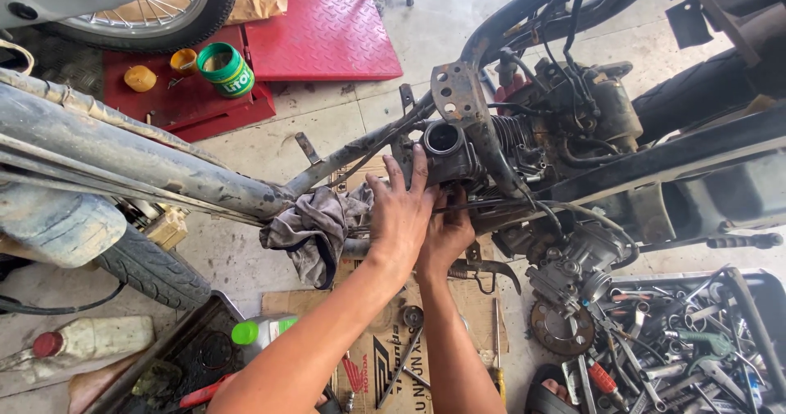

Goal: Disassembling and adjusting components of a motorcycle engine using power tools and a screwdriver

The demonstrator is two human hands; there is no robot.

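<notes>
Concrete workshop floor (270,148) lay beneath a stripped motorcycle, and I saw my left hand (401,213) spread flat, fingers apart, against its engine cylinder (449,153) beside a grey rag (315,227), while my right hand (446,235) reached beneath, its grip hidden, so I could not tell.

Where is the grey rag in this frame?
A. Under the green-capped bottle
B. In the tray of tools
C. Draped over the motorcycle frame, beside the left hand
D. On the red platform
C: the grey rag hangs over the frame tube, just beside the left hand that is pressed on the engine.
</notes>
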